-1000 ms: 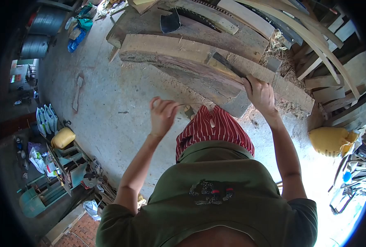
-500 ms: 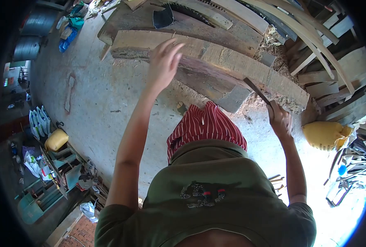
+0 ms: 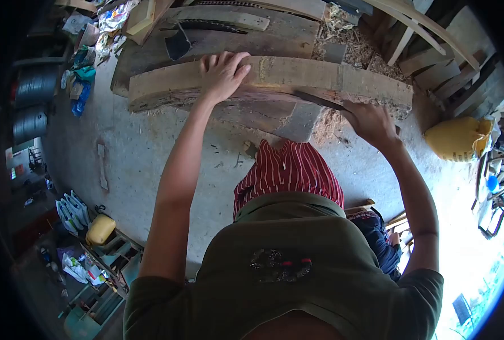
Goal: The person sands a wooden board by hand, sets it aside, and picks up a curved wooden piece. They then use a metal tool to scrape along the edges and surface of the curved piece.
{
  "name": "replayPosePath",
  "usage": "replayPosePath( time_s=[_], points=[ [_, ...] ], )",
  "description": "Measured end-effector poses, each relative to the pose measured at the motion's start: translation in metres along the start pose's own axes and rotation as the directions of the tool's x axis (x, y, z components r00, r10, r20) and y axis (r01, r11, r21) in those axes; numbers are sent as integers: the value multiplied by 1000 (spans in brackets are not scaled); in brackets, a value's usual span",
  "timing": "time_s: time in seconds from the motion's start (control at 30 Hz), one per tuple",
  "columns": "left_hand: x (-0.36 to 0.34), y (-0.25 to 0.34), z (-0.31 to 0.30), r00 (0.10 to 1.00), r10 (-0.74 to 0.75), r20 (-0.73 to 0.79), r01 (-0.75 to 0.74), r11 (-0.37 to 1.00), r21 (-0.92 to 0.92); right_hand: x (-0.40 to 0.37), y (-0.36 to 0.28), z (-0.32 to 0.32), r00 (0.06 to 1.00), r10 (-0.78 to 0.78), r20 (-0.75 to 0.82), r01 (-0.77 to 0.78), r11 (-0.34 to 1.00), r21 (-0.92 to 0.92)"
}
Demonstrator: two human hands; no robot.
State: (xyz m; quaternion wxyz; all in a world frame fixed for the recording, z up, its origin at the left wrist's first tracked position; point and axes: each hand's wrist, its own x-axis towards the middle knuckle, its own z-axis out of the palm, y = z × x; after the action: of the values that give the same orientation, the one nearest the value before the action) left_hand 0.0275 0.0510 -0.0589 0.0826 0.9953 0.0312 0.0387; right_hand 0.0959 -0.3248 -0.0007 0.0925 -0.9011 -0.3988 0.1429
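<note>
A long, thick, slightly curved wooden beam (image 3: 297, 72) lies across in front of me, its near side rough and bark-like. My left hand (image 3: 225, 76) rests on its upper face left of the middle, fingers spread toward the far edge. My right hand (image 3: 372, 123) is closed round the right end of a long, narrow, dark flat tool (image 3: 321, 101). The tool points left, its far end against the beam's near side. Beneath the beam is a wide board (image 3: 252, 116), with a grey rectangular patch (image 3: 302, 122) at its right.
Wood shavings (image 3: 348, 34) and curved offcuts (image 3: 416, 22) pile up at the back right. A dark scrap (image 3: 177, 45) lies on boards behind the beam. A yellow sack (image 3: 453, 137) stands at right. Behind my right side, another person's dark clothing (image 3: 376, 235) shows.
My left hand has come down onto the beam. My right hand has moved up and left, bringing the tool to the beam's near side. The view has shifted, and another person now shows behind.
</note>
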Motion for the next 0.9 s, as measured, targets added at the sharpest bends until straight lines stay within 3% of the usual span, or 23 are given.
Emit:
replayPosePath(
  time_s=[0.03,0.07,0.1,0.17,0.23,0.3,0.43,0.63,0.7,0.73,0.9],
  points=[
    [-1,1,0,1000,-7,-4,7,1000,11,6,-6,-1,996,16,89,-13,999,-37],
    [-1,1,-1,1000,-2,-8,2,1000,-13,7,-10,0,994,-95,-53,94,995,-31],
    [0,1,-2,1000,6,-11,-6,1000,-16,6,-13,-1,995,-88,-56,86,996,-35],
    [0,0,-2,1000,-14,23,14,1000,-12,0,-19,2,995,50,84,-48,999,-14],
    [0,0,-3,1000,-20,5,20,1000,6,-5,-10,6,999,23,34,-23,1000,7],
    [-2,1,-2,1000,-6,-16,6,1000,-11,-6,3,15,999,-15,-42,21,989,146],
    [0,0,-1,1000,-4,-20,4,1000,-5,9,0,33,997,-49,-58,61,973,225],
    [0,1,0,1000,10,-17,-10,1000,-12,-2,2,55,983,-73,-171,90,991,95],
    [1,1,-2,1000,-11,4,11,1000,-11,4,10,55,983,-115,-140,130,986,102],
    [1,2,-4,1000,-11,9,11,1000,-16,6,14,56,963,-178,-203,186,982,21],
    [3,2,-7,999,-21,47,23,999,-38,9,22,55,900,-306,-310,307,951,-47]
  ],
)
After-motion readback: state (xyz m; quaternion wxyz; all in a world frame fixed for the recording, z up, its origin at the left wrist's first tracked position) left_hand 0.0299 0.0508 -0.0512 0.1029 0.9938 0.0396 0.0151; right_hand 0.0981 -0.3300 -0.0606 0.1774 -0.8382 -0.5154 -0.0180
